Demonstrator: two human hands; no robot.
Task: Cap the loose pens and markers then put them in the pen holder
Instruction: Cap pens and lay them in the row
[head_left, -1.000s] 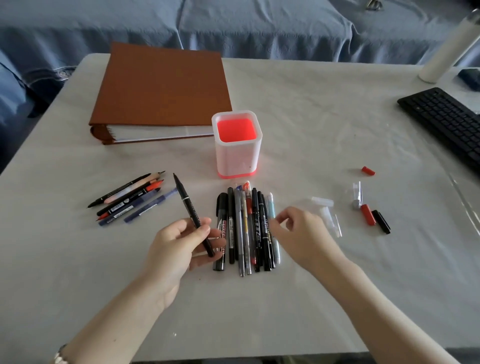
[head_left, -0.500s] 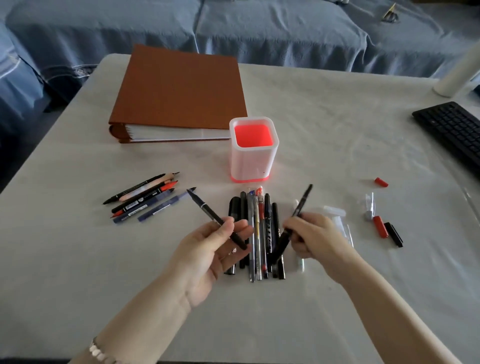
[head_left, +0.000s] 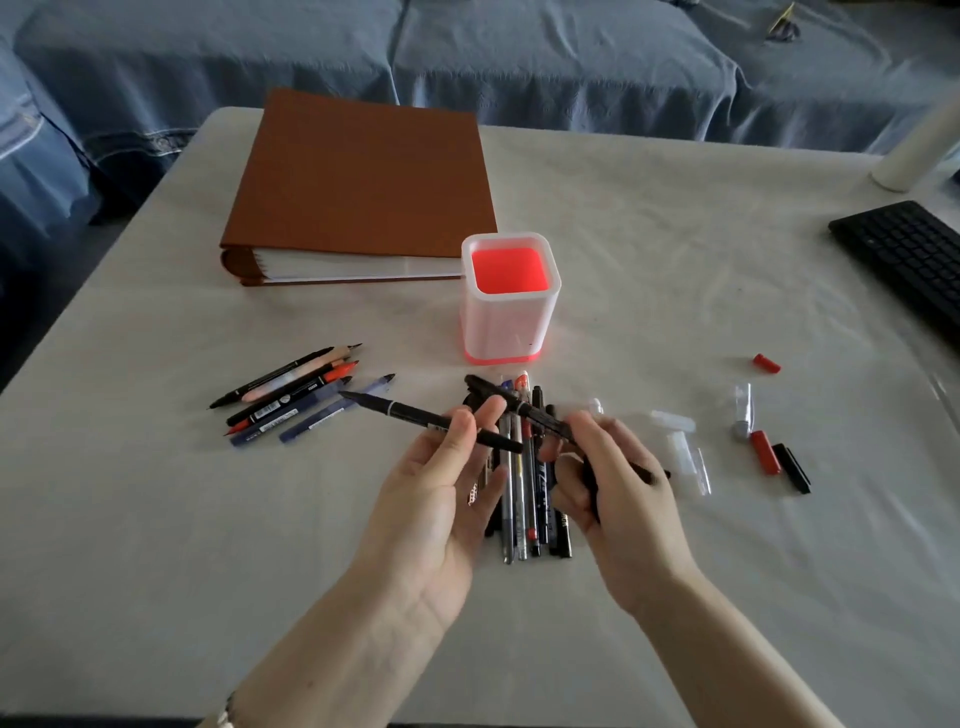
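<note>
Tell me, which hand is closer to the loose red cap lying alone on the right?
Right. The right hand sits nearer the lone red cap, though well short of it, holding a black pen. The left hand is farther off, beyond the pen pile.

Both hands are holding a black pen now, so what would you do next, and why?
Probably drop one pen into the pen holder, which looks empty. The left hand holds a black pen, the right hand another pen. Whether either is capped I cannot tell; if not, the loose caps lie to the right.
</note>
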